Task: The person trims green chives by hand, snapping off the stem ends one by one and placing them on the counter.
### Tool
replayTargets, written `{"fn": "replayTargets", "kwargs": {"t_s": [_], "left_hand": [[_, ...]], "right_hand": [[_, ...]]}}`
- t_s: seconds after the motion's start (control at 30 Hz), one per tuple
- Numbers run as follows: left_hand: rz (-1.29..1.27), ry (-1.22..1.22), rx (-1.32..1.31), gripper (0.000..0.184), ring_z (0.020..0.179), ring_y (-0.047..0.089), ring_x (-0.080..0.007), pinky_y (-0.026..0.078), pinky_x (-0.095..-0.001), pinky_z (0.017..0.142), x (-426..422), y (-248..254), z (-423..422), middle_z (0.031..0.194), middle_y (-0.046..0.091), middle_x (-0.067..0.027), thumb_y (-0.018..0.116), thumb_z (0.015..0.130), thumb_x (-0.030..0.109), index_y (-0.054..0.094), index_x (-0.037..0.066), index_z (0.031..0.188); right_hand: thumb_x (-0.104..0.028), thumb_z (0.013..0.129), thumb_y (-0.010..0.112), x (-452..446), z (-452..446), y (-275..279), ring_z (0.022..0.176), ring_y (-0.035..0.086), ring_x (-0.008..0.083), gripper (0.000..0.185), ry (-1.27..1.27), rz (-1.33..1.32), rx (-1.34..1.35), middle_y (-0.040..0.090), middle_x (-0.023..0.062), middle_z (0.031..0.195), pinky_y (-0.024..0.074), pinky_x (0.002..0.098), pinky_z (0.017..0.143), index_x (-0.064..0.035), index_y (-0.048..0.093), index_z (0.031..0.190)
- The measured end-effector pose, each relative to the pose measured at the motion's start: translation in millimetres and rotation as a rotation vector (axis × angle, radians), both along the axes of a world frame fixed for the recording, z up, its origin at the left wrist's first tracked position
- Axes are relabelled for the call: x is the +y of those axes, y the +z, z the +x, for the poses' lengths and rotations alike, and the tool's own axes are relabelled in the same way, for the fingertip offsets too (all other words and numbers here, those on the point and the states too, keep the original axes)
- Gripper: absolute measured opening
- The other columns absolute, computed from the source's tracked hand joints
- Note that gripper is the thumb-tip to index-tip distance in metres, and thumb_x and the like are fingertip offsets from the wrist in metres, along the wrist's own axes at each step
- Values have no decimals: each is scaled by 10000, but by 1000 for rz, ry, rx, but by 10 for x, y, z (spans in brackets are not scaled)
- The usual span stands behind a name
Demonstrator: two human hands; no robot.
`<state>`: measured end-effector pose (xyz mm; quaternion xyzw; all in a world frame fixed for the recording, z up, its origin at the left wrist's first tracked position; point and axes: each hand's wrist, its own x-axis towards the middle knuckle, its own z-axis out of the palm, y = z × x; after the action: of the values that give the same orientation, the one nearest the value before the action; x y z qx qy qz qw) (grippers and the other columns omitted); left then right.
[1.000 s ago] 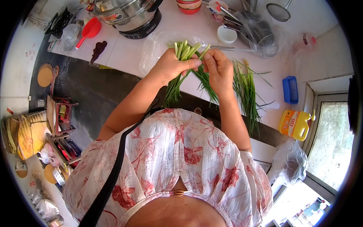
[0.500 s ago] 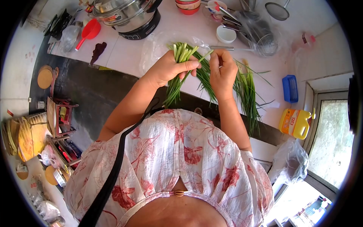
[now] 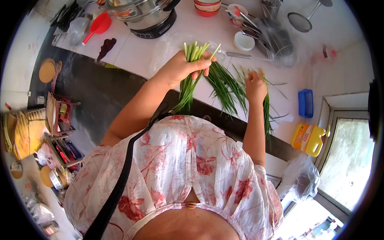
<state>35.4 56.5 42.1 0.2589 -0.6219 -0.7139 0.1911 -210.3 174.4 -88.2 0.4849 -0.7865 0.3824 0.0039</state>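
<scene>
A bundle of green stalks [image 3: 188, 90] is clasped in my left hand [image 3: 182, 68], pale cut-looking ends up and leaves hanging toward the table's front edge. One stalk leans out to the right from that bundle. My right hand [image 3: 256, 86] is over the pile of greens [image 3: 267, 116] at the right, its fingers closed at the pale ends; what they grip is too small to make out. Between my hands, more green leaves [image 3: 227, 88] lie on the white table [image 3: 136, 52], reaching over its front edge.
Behind are a steel pot [image 3: 140, 16], a white bowl [image 3: 244, 41], stacked bowls [image 3: 207, 7] and strainers [image 3: 300, 22]. A red ladle [image 3: 100, 24] lies at left. At right are a blue basket [image 3: 305, 103] and a yellow jug [image 3: 309, 139].
My right hand has moved right and down, away from the bundle to the pile of greens. My left hand keeps its hold. The view has shifted slightly.
</scene>
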Motion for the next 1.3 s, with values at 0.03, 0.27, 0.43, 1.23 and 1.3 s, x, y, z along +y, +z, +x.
{"fn": "replayTargets", "kwargs": {"t_s": [0.03,0.27,0.43,1.23,1.3], "left_hand": [[10,13,30,257,549,470,-75,369,-194,502,-18,13,16,717,590,-43,598,832,251,593,18,937],[73,208,215,196,762,546,-122,419,-261,628,-238,33,319,806,604,-42,573,844,240,579,76,951],[159,385,221,188,744,554,-144,419,-282,636,-326,-42,494,811,615,-63,573,844,234,570,75,945],[421,601,376,185,619,479,-148,414,-303,625,-246,-302,946,645,458,3,626,822,190,534,49,900],[431,592,374,188,618,484,-150,415,-302,620,-246,-310,863,645,466,1,628,819,188,539,46,904]], "right_hand": [[-190,774,613,47,-120,-294,637,596,296,115,-82,96,99,625,112,695,471,373,580,-77,630,774],[-224,793,531,114,-245,-511,734,610,329,151,-257,558,170,638,113,825,484,436,620,-114,634,800],[-113,772,507,-206,81,-454,763,611,314,154,47,294,146,620,96,885,491,405,656,-120,656,811],[-113,727,586,-1568,1051,-734,854,585,249,202,510,399,68,621,40,891,458,369,751,-92,621,925],[-116,724,608,-1471,911,-639,775,600,244,195,540,359,-103,632,58,839,474,350,713,-82,627,916]]}}
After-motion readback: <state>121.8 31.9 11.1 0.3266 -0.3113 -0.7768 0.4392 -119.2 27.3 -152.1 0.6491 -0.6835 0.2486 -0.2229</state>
